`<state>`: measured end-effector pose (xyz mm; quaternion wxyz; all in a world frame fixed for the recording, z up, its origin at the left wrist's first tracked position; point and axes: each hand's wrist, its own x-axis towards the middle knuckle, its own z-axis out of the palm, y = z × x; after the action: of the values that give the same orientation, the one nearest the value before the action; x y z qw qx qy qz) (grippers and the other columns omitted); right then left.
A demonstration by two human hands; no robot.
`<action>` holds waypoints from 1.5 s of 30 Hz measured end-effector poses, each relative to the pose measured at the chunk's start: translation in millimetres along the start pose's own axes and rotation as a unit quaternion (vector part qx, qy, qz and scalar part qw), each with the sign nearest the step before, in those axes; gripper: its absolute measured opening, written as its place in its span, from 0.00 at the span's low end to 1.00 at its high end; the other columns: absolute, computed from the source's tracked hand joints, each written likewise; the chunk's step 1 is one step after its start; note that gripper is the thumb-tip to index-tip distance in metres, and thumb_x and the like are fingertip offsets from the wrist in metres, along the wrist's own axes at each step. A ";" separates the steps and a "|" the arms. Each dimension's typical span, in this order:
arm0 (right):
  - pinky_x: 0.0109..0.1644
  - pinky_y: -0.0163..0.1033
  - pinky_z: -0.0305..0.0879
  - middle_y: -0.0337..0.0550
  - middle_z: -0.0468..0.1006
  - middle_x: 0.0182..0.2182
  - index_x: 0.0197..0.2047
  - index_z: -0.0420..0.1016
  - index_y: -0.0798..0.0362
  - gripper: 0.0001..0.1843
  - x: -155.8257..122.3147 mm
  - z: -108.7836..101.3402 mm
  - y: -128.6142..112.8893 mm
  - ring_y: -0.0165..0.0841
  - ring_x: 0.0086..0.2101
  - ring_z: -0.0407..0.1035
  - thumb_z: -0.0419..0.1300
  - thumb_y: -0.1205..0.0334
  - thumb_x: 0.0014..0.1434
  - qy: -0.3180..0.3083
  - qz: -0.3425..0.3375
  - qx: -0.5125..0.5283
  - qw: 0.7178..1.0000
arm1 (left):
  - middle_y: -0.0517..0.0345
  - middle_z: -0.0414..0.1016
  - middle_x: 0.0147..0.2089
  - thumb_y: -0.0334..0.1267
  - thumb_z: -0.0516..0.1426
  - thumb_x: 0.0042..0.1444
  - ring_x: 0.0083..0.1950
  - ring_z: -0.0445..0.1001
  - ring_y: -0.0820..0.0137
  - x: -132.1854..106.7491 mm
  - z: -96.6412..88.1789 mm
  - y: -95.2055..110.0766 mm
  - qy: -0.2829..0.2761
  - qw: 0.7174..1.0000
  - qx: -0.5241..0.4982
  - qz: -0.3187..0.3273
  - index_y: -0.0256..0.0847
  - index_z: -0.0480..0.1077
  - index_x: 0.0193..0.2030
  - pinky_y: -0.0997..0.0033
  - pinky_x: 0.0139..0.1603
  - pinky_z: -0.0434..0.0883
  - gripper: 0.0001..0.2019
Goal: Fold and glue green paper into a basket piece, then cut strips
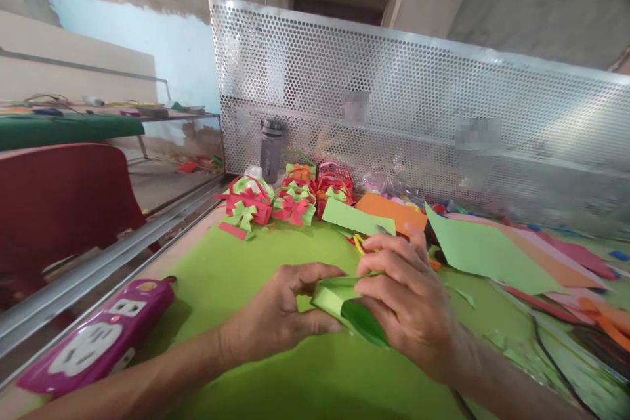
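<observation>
A small folded green paper box (pixel 329 296) is held between my two hands, just above the green table surface. My left hand (pixel 283 308) grips its left end, thumb below and fingers above. My right hand (pixel 411 298) pinches the right side, its fingers curled over the upper edge. Below my right fingers a darker green rounded flap (pixel 364 323) shows. Beyond the right fingertips lies a yellow looped thing (pixel 359 245), partly hidden, whose kind I cannot make out.
Small red and green paper baskets with bows (pixel 294 205) stand at the back beside a grey bottle (pixel 271 151). Coloured paper sheets (pixel 492 249) lie right, near a black cable (pixel 551 357). A purple power strip (pixel 105 335) lies left. A perforated metal panel (pixel 305 65) closes the back.
</observation>
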<state>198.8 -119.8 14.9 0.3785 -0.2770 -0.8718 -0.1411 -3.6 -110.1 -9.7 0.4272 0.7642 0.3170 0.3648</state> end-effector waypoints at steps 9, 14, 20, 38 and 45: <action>0.62 0.59 0.36 0.36 0.76 0.32 0.32 0.70 0.52 0.10 -3.1 -2.2 -12.0 0.35 0.48 0.65 0.53 0.76 0.58 -0.007 -0.029 -0.034 0.999 | 0.57 0.78 0.34 0.37 0.65 0.45 0.35 0.72 0.69 0.0 5.2 3.0 0.036 0.999 0.009 -0.001 0.35 0.73 0.44 0.74 0.37 0.68 0.18; 0.63 0.61 0.31 0.39 0.77 0.34 0.36 0.70 0.53 0.10 -7.2 -0.9 -16.6 0.37 0.49 0.66 0.52 0.75 0.59 -0.007 -0.041 -0.043 0.998 | 0.59 0.77 0.31 0.35 0.64 0.46 0.30 0.71 0.72 -0.6 7.7 4.1 0.053 0.998 0.017 -0.011 0.35 0.74 0.44 0.75 0.34 0.67 0.16; 0.64 0.59 0.35 0.45 0.77 0.41 0.54 0.60 0.56 0.21 -7.2 0.5 -14.7 0.36 0.47 0.68 0.55 0.75 0.57 0.021 0.001 -0.045 0.999 | 0.62 0.75 0.27 0.36 0.64 0.46 0.26 0.68 0.75 0.1 9.3 -3.8 0.089 0.996 -0.005 0.033 0.37 0.74 0.39 0.78 0.27 0.66 0.12; 0.57 0.61 0.47 0.38 0.78 0.33 0.33 0.70 0.49 0.06 0.4 7.4 -0.8 0.36 0.38 0.71 0.63 0.64 0.52 0.050 0.162 0.017 0.985 | 0.57 0.79 0.35 0.34 0.65 0.44 0.34 0.76 0.68 3.0 8.6 -8.6 0.105 0.983 -0.150 -0.003 0.38 0.72 0.38 0.72 0.35 0.72 0.12; 0.61 0.56 0.38 0.35 0.75 0.28 0.34 0.68 0.50 0.05 -1.7 4.1 -7.1 0.34 0.42 0.69 0.58 0.70 0.57 0.006 0.066 -0.036 0.997 | 0.53 0.77 0.46 0.37 0.63 0.48 0.45 0.75 0.64 -5.5 8.0 -6.2 0.110 0.992 0.052 0.039 0.40 0.70 0.47 0.68 0.46 0.71 0.18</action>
<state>193.2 -124.3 10.6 0.3819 -0.3467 -0.8438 -0.1481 -1.0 -115.1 -19.7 0.3349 0.7526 0.3500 0.4460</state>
